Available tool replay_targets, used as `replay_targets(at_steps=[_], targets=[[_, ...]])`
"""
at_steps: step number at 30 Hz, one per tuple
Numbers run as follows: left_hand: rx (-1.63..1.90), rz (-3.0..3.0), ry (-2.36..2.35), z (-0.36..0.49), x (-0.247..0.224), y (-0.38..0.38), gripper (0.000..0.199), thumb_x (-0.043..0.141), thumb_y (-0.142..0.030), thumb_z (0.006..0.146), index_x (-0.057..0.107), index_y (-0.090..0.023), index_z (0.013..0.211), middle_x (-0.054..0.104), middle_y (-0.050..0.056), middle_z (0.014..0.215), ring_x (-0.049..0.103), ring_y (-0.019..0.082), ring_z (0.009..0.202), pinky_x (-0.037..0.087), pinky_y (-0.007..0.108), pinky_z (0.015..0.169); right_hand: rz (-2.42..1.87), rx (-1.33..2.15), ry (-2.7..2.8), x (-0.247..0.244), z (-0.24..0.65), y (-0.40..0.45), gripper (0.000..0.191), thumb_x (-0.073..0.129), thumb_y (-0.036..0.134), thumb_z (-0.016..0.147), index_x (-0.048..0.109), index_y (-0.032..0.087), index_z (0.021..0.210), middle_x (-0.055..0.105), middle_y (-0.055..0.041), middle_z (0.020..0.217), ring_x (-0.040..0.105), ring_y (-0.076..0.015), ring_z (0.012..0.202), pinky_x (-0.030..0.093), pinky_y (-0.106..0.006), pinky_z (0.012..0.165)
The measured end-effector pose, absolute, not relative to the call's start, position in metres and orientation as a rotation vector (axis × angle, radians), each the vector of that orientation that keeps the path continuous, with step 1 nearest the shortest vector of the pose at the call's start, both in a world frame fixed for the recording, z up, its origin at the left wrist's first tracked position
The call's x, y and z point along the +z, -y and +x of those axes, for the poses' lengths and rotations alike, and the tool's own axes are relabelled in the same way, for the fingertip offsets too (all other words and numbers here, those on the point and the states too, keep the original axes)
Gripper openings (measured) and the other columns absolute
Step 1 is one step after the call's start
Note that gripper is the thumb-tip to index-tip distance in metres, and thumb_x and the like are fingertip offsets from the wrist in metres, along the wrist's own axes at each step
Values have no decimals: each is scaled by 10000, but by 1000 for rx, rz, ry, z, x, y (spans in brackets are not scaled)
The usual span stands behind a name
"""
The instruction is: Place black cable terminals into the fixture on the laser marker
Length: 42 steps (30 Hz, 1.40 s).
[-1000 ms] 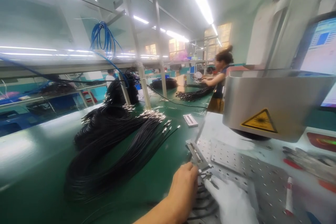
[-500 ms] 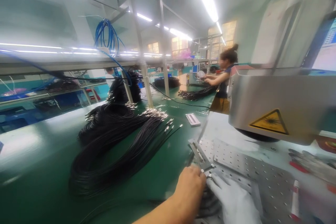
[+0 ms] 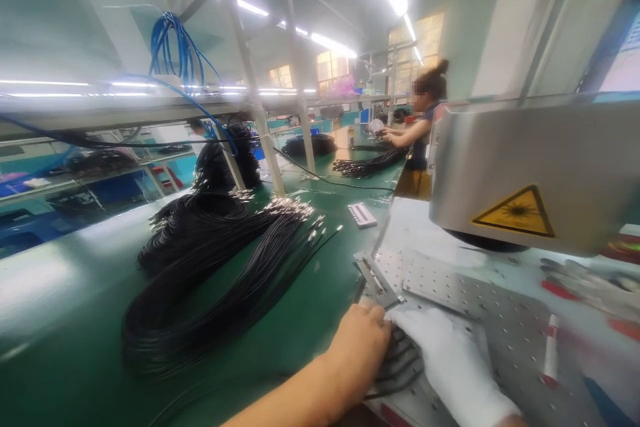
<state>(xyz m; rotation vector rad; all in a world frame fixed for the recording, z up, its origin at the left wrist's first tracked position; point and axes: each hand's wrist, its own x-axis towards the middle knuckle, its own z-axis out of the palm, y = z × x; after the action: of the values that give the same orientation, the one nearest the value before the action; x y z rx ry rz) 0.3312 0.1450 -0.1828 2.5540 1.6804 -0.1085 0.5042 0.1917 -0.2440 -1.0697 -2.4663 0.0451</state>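
My left hand, bare, has its fingers curled closed at the near end of a slotted metal fixture. Meeting it from the right is my right hand in a white glove, its fingertips pinched together against the left fingers. Whatever sits between the fingertips is hidden. Several black cables lie under and between both hands, above the metal surface. On the green table to the left rests a large looped bundle of black cables with bright metal connector ends.
A laser marking head with a yellow warning triangle overhangs the perforated metal plate. A red-and-white marker lies on the plate. A small pale block sits beyond the fixture. Another person works farther down the table.
The view has shifted slightly. My right gloved hand has closed in against the left fingers, covering the small shiny piece that showed between the hands before.
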Motion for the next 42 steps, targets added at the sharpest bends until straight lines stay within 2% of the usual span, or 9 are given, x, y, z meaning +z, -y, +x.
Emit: replay_targets(at_steps=[2, 5, 9, 13, 19, 28, 35, 38, 42], targets=[[-71, 2583, -1645, 328, -185, -147, 254, 611, -133, 716, 654, -149, 966, 661, 119, 970, 594, 262, 886, 491, 356, 756, -1040, 197, 2444, -246, 510, -198, 522, 350, 82, 795, 711, 277, 1119, 688, -40, 1076, 636, -207, 915, 527, -299, 752], [-23, 2598, -1624, 323, -183, -149, 197, 638, -124, 659, 661, -165, 850, 645, 119, 970, 586, 259, 880, 503, 353, 768, -1041, 580, 2320, -245, 522, -210, 561, 301, 140, 761, 715, 233, 1128, 668, -41, 1141, 609, -204, 1064, 481, -373, 958], [57, 2566, -1608, 325, -175, -145, 160, 606, -136, 696, 646, -151, 850, 624, 135, 1058, 573, 264, 938, 508, 372, 852, -1188, 932, 2074, -231, 540, -215, 590, 301, 274, 785, 631, 159, 1260, 601, -71, 1260, 546, -206, 1181, 384, -393, 1068], [168, 2525, -1465, 334, -176, -136, 209, 502, -184, 834, 632, -148, 995, 632, 119, 1091, 574, 245, 1030, 466, 348, 961, -1323, 844, 2040, -224, 550, -210, 598, 294, 354, 766, 675, 160, 1184, 630, -92, 1205, 578, -246, 1130, 401, -430, 1043], [237, 2590, -1163, 346, -182, -127, 330, 514, -213, 856, 593, -153, 1171, 643, 118, 1189, 563, 236, 1150, 417, 328, 1045, -1251, 801, 1974, -243, 555, -204, 523, 315, 360, 798, 702, 168, 1093, 659, -87, 1146, 616, -233, 1064, 465, -370, 978], [113, 2529, -1181, 354, -187, -129, 408, 443, -245, 912, 554, -75, 1265, 566, 166, 1346, 482, 261, 1297, 337, 335, 1147, -1210, 799, 2000, -230, 544, -192, 509, 334, 313, 756, 749, 240, 1041, 696, -37, 1046, 650, -223, 991, 487, -349, 948], [218, 2419, -1225, 352, -198, -125, 442, 364, -295, 950, 538, -87, 1298, 543, 153, 1381, 431, 247, 1347, 286, 342, 1176, -1329, 698, 2074, -232, 539, -187, 545, 276, 289, 798, 731, 199, 1084, 699, -88, 1024, 659, -272, 953, 503, -432, 919], [249, 2446, -1231, 350, -208, -127, 433, 477, -332, 908, 552, -130, 1283, 562, 150, 1359, 454, 264, 1325, 318, 380, 1161, -1332, 611, 2038, -242, 536, -185, 535, 270, 260, 806, 733, 211, 1069, 699, -79, 1027, 660, -274, 961, 521, -432, 884], [251, 2487, -1287, 345, -212, -131, 500, 608, -384, 825, 566, -135, 1257, 537, 181, 1363, 490, 291, 1278, 378, 400, 1118, -1242, 541, 1909, -267, 534, -187, 470, 304, 229, 844, 730, 255, 1039, 702, -33, 1035, 653, -218, 979, 516, -347, 884]])
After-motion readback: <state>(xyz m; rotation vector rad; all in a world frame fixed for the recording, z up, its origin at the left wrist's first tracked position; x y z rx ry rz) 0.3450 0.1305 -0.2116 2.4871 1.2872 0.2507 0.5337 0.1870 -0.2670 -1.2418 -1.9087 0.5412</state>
